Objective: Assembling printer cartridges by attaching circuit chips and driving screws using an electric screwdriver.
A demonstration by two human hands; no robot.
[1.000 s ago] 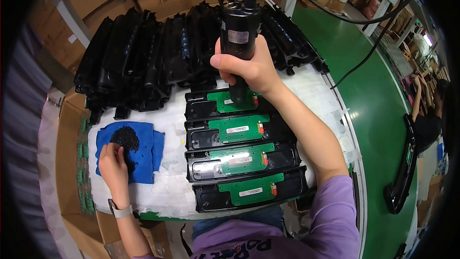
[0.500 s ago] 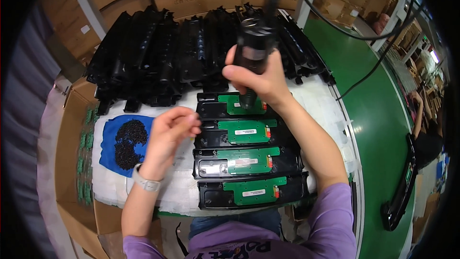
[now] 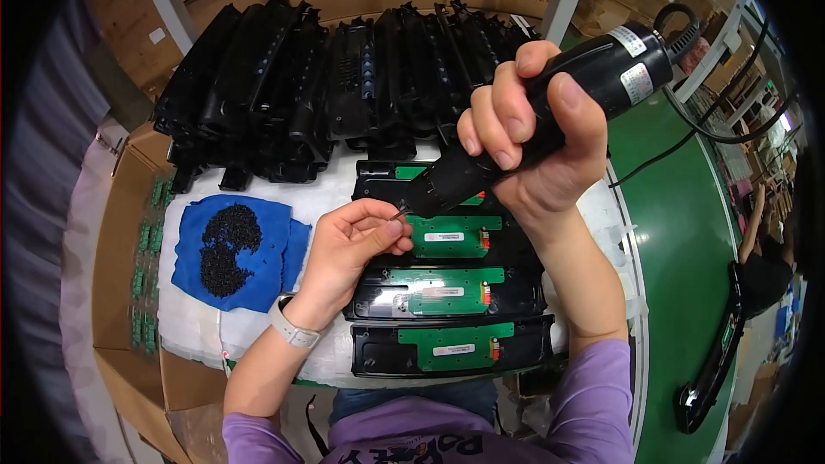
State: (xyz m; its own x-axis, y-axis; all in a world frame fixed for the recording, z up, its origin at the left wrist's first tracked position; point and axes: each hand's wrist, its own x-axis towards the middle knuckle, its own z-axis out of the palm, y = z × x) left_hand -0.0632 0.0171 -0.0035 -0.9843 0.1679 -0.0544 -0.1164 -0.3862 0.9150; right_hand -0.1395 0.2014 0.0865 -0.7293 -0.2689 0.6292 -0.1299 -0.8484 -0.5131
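My right hand [image 3: 550,146] is wrapped round a black electric screwdriver [image 3: 593,77], tilted so that its bit points down and left. The bit's tip meets the fingertips of my left hand [image 3: 352,245], which are pinched together; whatever they hold is too small to make out. Below and beside both hands lie several black plastic housings [image 3: 378,292] in a column, each with a green circuit board [image 3: 447,277] set in it. The far one is partly hidden by the screwdriver. To the left, a pile of small black screws [image 3: 225,271] rests on a blue cloth [image 3: 189,249].
Stacked black plastic housings [image 3: 284,94] fill the far side of the white-covered table [image 3: 193,322]. A cardboard box [image 3: 116,292] with green circuit boards [image 3: 150,249] stands at the left. A black cable [image 3: 679,21] runs from the screwdriver. Another person [image 3: 765,258] is at the far right.
The screwdriver was upright over the far housing; my right hand has lifted and tilted it, bringing its bit toward the left. My left hand has moved right to meet the bit.
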